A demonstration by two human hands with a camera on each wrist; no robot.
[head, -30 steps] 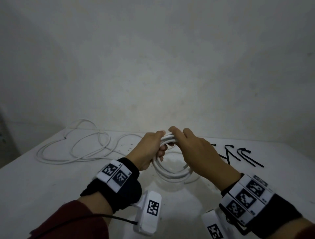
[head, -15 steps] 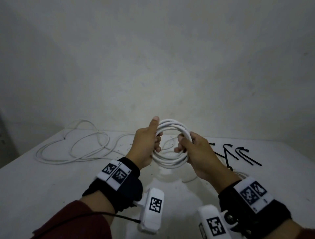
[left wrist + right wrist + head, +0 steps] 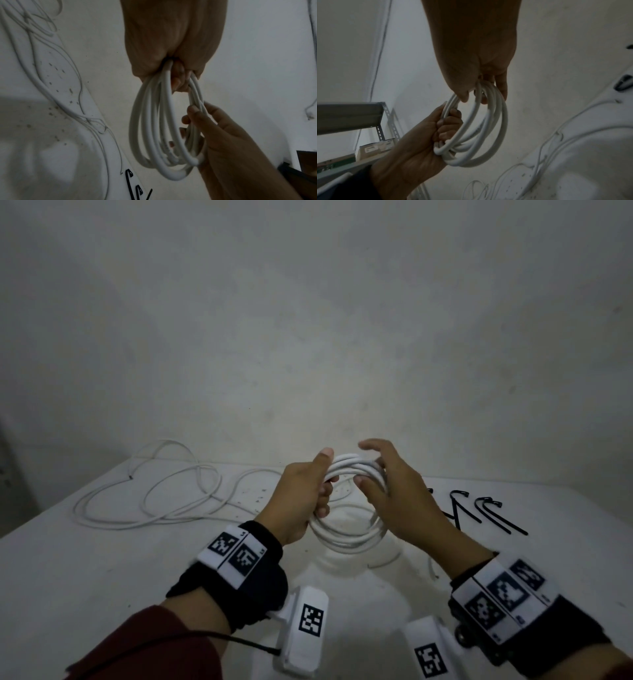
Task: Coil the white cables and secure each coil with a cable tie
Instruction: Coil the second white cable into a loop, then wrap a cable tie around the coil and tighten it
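Coiling was nearly done: our left hand [image 3: 301, 501] gripped the coil [image 3: 346, 534], right hand [image 3: 397, 498] pinched it; cable ties [image 3: 493, 513] next.

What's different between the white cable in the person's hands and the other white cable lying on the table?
The held cable is wound into a tight round coil of several loops; the loose cable sprawls in wide, uneven loops. The held cable is lifted off the table, gripped by the left hand and right hand; the loose cable lies flat, untouched. Both are white, and no cable tie shows on either.
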